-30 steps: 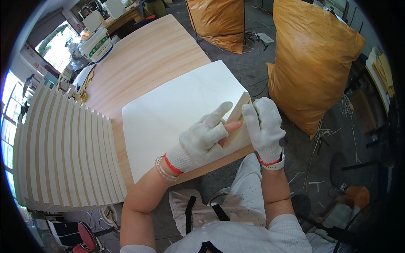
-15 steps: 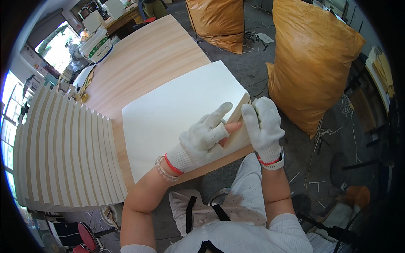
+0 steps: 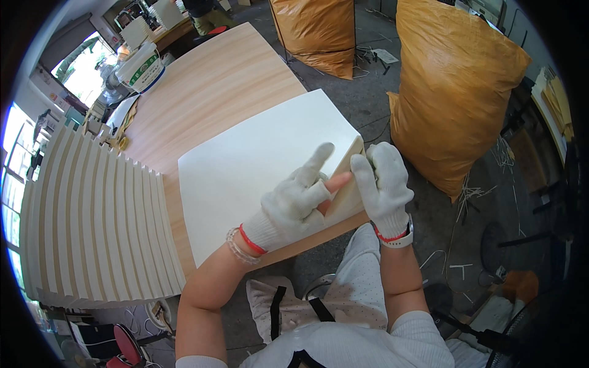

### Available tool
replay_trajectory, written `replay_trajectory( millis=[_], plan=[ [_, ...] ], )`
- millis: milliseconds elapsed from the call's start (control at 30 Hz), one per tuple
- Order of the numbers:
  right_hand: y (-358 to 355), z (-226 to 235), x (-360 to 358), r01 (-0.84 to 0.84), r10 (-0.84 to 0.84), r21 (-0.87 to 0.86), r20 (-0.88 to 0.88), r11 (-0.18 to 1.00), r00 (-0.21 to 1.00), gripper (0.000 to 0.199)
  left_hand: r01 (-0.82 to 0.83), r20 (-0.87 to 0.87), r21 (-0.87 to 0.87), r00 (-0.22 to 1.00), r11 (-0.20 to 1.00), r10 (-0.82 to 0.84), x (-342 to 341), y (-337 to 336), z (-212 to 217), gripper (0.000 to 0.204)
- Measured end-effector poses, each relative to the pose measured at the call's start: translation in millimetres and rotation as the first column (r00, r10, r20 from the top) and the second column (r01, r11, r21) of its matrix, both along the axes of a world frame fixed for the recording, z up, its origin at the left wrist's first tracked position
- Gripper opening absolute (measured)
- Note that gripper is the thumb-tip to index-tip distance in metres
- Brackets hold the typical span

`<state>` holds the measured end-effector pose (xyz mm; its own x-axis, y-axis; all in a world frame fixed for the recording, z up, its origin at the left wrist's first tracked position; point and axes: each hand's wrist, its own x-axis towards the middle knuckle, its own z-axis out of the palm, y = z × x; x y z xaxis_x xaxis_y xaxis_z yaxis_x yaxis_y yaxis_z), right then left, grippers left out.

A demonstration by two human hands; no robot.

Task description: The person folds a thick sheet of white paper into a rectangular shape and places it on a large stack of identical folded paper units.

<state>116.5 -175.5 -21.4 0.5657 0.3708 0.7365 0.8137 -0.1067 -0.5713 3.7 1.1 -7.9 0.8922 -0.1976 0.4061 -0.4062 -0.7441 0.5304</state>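
Note:
A large white sheet [image 3: 257, 156] lies flat on the wooden table [image 3: 215, 92]. Its near right corner is folded up, showing a tan underside [image 3: 348, 187]. My left hand [image 3: 297, 199], in a white knit glove with a bare fingertip, presses on the sheet beside the fold. My right hand [image 3: 383, 184], also gloved, pinches the raised edge of the fold from the right side.
A fanned row of several white folded pieces [image 3: 92, 221] lies along the table's left. A white bucket [image 3: 141, 64] stands at the far left end. Two big orange-brown sacks [image 3: 454, 92] [image 3: 316, 30] stand on the floor to the right. Another person is at the far top.

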Motion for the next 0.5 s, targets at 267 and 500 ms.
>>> replay_trajectory(
  millis=[267, 500],
  plan=[
    [3.3, -7.0, 3.3, 0.031, -0.032, 0.020, 0.048, 0.999, 0.998, 0.017, -0.072, -0.060, -0.145, 0.996, 0.987, 0.064, -1.6, -4.7, -3.2, 0.037],
    [0.7, 0.1, -1.0, 0.010, -0.009, 0.016, -0.067, 1.000, 0.998, 0.019, -0.040, -0.003, -0.022, 0.999, 0.999, 0.040, -1.0, -2.7, -3.4, 0.039]
  ],
)
